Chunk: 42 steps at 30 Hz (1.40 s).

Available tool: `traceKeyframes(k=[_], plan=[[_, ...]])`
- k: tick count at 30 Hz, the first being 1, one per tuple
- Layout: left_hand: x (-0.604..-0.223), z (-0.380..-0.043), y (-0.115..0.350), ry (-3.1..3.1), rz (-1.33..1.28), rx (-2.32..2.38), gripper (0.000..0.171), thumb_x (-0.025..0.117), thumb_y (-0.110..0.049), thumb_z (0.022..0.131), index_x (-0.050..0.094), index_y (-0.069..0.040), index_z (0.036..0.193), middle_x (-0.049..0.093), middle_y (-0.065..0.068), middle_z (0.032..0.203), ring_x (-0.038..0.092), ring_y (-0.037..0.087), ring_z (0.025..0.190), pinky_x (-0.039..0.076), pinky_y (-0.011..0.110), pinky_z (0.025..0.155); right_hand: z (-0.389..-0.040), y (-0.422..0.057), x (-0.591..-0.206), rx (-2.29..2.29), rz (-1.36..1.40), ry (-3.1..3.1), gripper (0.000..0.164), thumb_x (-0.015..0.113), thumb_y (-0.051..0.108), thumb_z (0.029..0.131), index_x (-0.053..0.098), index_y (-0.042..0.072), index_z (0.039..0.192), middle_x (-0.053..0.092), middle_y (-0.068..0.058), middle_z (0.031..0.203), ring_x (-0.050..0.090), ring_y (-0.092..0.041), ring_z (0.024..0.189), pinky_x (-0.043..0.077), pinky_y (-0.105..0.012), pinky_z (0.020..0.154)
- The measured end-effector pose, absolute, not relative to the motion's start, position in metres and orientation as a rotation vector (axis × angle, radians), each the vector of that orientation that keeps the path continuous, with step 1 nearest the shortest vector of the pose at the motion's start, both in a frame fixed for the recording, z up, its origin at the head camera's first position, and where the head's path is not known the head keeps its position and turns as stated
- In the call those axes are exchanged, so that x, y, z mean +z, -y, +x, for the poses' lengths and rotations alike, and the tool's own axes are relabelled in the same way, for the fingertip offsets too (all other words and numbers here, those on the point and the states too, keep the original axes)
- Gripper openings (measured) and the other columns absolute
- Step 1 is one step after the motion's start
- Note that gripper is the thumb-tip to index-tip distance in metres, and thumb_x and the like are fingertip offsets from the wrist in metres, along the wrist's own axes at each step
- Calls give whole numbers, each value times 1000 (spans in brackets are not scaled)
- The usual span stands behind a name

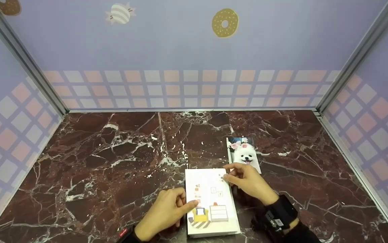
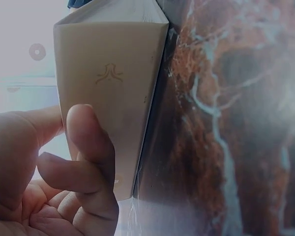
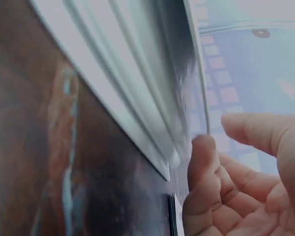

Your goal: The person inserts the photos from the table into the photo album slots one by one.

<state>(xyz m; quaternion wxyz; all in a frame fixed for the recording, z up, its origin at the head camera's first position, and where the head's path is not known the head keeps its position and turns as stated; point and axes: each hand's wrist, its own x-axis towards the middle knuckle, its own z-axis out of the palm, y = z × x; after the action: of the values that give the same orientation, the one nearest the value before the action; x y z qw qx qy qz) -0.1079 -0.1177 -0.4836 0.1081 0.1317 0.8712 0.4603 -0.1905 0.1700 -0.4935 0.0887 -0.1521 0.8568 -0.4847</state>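
Observation:
A thick white book (image 1: 210, 192) with small printed drawings on its cover lies near the front of the table. My left hand (image 1: 168, 209) holds its left side, thumb over the cover and curled fingers against the cream spine (image 2: 108, 54). At the upper right edge, my right hand (image 1: 247, 179) pinches the front cover (image 3: 202, 83) between thumb and fingers. In the right wrist view the cover stands a little away from the thick layers of pages (image 3: 123, 64). Just behind the right hand lies a card with a white dog picture (image 1: 246, 157).
The dark red marble-patterned table (image 1: 113, 175) spreads out on both sides of the book. Lilac panels with pink and white squares enclose it at the back (image 1: 180, 47), left (image 1: 8, 111) and right (image 1: 379, 108). A black band (image 1: 281, 211) is strapped round the right wrist.

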Motion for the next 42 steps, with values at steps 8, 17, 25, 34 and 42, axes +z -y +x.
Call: traceKeyframes(k=[8, 17, 25, 34, 42], plan=[[-476, -107, 119, -2773, 437, 1227, 41, 73, -53, 85, 54, -17, 84, 55, -9, 61, 47, -2, 45, 43, 19, 43, -191, -170, -491, -1592, -406, -2454, 36, 72, 18, 92, 66, 5, 125, 73, -8, 82, 65, -25, 66, 58, -33, 59], [-450, -81, 91, -2906, 818, 988, 36, 73, -50, 86, 60, -18, 97, 57, -8, 85, 46, -1, 68, 44, 14, 60, -193, -168, -489, -1660, -406, -2425, 39, 74, 18, 91, 65, 1, 124, 72, -10, 80, 65, -23, 64, 58, -32, 62], [-455, -72, 59, -3038, 1334, 602, 45, 76, -53, 82, 57, -17, 101, 51, -10, 86, 40, -3, 68, 37, 8, 57, -191, -167, -486, -1730, -402, -2390, 39, 76, 16, 89, 65, -2, 122, 71, -12, 77, 62, -16, 61, 56, -29, 61], [-466, -72, 34, -3101, 1449, 337, 38, 76, -46, 83, 57, -19, 101, 52, -9, 84, 48, 3, 68, 33, 13, 50, -190, -167, -486, -1739, -422, -2385, 38, 75, 18, 89, 66, 0, 122, 69, -11, 76, 60, -11, 60, 55, -26, 61], [-470, -73, 33, -3136, 1453, 355, 30, 76, -38, 82, 59, -18, 96, 53, -8, 83, 50, 5, 68, 35, 13, 49, -190, -167, -488, -1763, -412, -2365, 33, 72, 16, 92, 66, -1, 120, 70, -12, 76, 63, -11, 62, 57, -27, 62]])
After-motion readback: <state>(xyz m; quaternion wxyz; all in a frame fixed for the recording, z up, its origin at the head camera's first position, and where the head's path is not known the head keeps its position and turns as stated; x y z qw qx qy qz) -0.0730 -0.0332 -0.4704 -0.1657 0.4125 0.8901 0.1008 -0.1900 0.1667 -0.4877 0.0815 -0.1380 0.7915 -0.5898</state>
